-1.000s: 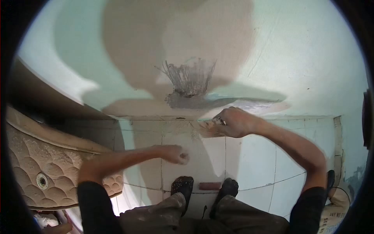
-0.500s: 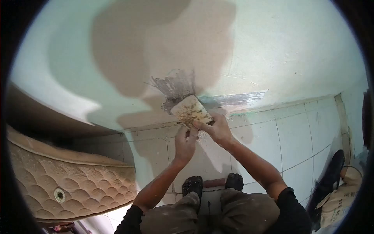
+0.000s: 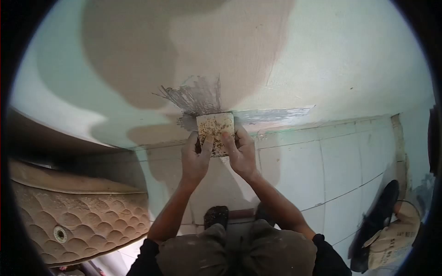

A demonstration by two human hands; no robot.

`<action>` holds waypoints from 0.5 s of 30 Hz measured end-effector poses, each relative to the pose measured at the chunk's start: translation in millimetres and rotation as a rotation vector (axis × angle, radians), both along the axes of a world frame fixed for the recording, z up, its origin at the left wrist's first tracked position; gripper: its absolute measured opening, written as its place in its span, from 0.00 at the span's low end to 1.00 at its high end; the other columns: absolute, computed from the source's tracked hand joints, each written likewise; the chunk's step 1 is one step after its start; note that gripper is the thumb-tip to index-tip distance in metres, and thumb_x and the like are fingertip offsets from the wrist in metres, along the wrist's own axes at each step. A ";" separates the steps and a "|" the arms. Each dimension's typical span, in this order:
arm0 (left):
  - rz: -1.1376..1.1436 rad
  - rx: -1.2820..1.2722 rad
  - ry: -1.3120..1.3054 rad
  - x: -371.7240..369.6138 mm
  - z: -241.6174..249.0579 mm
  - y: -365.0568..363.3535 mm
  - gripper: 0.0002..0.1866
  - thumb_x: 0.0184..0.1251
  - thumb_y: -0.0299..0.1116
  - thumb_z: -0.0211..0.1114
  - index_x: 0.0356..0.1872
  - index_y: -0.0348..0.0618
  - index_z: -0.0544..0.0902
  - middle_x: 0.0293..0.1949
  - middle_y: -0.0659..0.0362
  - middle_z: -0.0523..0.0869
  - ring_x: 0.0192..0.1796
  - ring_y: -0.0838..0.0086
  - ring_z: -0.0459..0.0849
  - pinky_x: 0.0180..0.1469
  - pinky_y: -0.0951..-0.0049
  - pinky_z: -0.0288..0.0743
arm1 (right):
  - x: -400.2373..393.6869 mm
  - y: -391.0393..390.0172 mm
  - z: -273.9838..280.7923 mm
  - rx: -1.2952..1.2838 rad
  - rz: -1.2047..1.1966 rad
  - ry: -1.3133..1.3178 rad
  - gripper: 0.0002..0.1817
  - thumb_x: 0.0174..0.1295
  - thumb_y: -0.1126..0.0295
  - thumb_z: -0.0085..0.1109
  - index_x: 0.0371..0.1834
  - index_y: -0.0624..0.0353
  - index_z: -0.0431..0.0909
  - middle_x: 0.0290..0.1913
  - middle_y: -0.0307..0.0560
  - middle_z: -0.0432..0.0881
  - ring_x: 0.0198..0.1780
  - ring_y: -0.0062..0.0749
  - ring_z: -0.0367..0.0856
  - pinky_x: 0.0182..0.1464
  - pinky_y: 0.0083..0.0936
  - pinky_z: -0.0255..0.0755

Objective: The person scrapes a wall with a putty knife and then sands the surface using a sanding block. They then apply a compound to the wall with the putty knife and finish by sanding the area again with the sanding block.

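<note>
I hold a wide putty scraper (image 3: 214, 130), its blade crusted with dried filler, flat against the lower wall. My left hand (image 3: 195, 158) grips its left side and my right hand (image 3: 241, 154) grips its right side, fingers over the blade. The blade's top edge sits just under a grey smear of fresh putty (image 3: 195, 99) on the pale green wall. A grey streak (image 3: 274, 114) runs to the right of the blade.
A white tiled floor (image 3: 322, 170) meets the wall below my hands. A quilted mattress (image 3: 78, 216) lies on its side at the left. A sack and a dark shoe (image 3: 391, 230) sit at the right. My knees and feet are below.
My left hand has come up from beside the floor to join the right hand on the scraper. The scraper turned from tilted to square and sits slightly left of before.
</note>
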State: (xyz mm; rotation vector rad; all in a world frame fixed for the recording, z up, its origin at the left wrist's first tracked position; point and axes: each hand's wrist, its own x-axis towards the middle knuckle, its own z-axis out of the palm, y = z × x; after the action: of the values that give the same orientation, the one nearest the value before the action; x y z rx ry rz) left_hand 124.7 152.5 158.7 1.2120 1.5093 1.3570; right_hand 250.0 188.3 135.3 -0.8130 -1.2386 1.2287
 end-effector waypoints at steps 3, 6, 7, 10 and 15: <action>0.041 0.013 0.036 15.0 11.2 3.7 0.13 0.72 0.36 0.58 0.44 0.33 0.77 0.32 0.60 0.82 0.33 0.81 0.76 0.35 0.76 0.72 | 12.1 1.3 21.7 -0.034 0.007 -0.183 0.13 0.71 0.65 0.51 0.41 0.66 0.75 0.31 0.48 0.79 0.31 0.30 0.74 0.36 0.29 0.69; 0.158 0.090 -0.106 28.8 11.5 7.0 0.15 0.71 0.36 0.59 0.46 0.32 0.78 0.37 0.58 0.83 0.38 0.79 0.79 0.41 0.75 0.74 | -4.9 7.8 14.4 0.046 -0.034 -0.049 0.14 0.71 0.64 0.49 0.41 0.66 0.75 0.36 0.55 0.78 0.35 0.41 0.75 0.40 0.33 0.70; 0.161 0.097 -0.102 28.2 10.2 6.4 0.15 0.71 0.36 0.59 0.46 0.32 0.78 0.37 0.58 0.83 0.38 0.79 0.79 0.41 0.75 0.74 | -7.7 4.6 11.5 0.124 -0.098 -0.045 0.13 0.71 0.65 0.48 0.41 0.66 0.75 0.38 0.56 0.78 0.37 0.43 0.76 0.41 0.34 0.70; 0.172 0.003 -0.018 24.0 7.2 9.2 0.16 0.71 0.37 0.61 0.47 0.31 0.78 0.40 0.56 0.84 0.42 0.78 0.80 0.45 0.75 0.75 | -6.0 -2.5 7.8 0.094 -0.085 -0.148 0.14 0.74 0.64 0.45 0.48 0.65 0.73 0.42 0.47 0.79 0.39 0.25 0.75 0.40 0.24 0.72; 0.234 -0.012 -0.120 26.4 -0.8 11.3 0.16 0.71 0.40 0.60 0.46 0.33 0.79 0.39 0.59 0.81 0.40 0.79 0.77 0.42 0.75 0.73 | -13.7 5.1 9.5 -0.028 -0.077 -0.239 0.14 0.73 0.64 0.46 0.39 0.66 0.73 0.33 0.54 0.79 0.34 0.37 0.77 0.36 0.33 0.71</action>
State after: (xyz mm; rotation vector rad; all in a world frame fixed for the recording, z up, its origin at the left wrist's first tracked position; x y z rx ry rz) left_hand 151.1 163.8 157.9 0.9511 1.6081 1.5415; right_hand 236.3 193.4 144.8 -1.0423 -1.3702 1.1127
